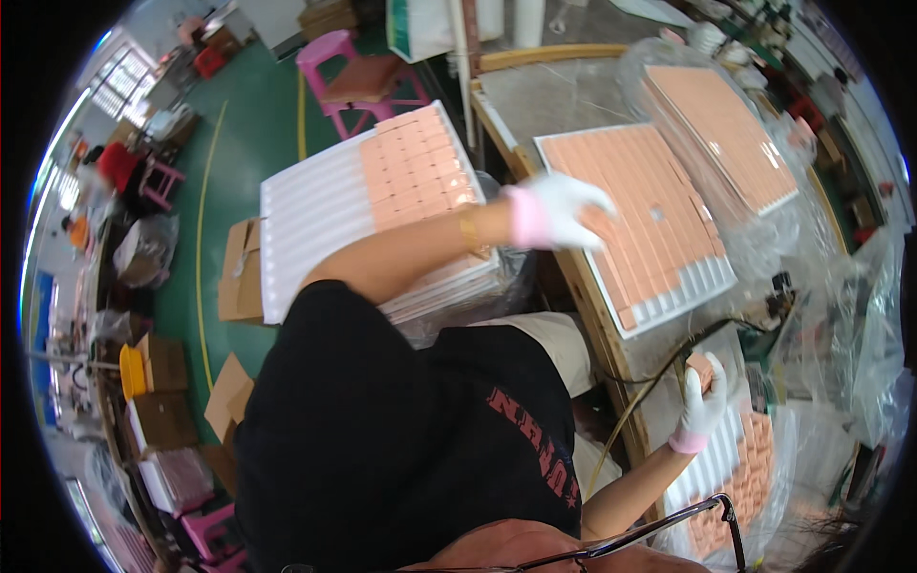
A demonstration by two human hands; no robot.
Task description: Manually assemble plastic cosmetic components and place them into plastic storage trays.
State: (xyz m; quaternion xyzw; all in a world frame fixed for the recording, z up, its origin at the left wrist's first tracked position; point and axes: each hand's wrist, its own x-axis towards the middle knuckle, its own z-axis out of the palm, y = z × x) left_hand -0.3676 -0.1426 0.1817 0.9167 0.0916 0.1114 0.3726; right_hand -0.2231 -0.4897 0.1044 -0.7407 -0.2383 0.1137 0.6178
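My left hand (564, 210), in a white glove with a pink cuff, is over the left edge of a white ribbed tray (707, 278) covered mostly with rows of flat peach-coloured pieces (635, 205). Its fingers are curled and blurred around what looks like a small peach piece (597, 225). Lower right, my gloved right hand (703, 406) pinches a small peach-coloured block (704, 369) upright between thumb and fingers. Below that hand lies another ribbed tray (702, 473), partly filled with thicker-looking peach pieces (757, 458).
A further peach-covered tray (721, 134) rests on clear plastic at the far right. To my left, a stack of white trays (315, 205) carries peach pieces. A pink stool (330, 53) stands behind it. Cables (659, 372) cross the table edge; cardboard boxes (158, 420) stand left.
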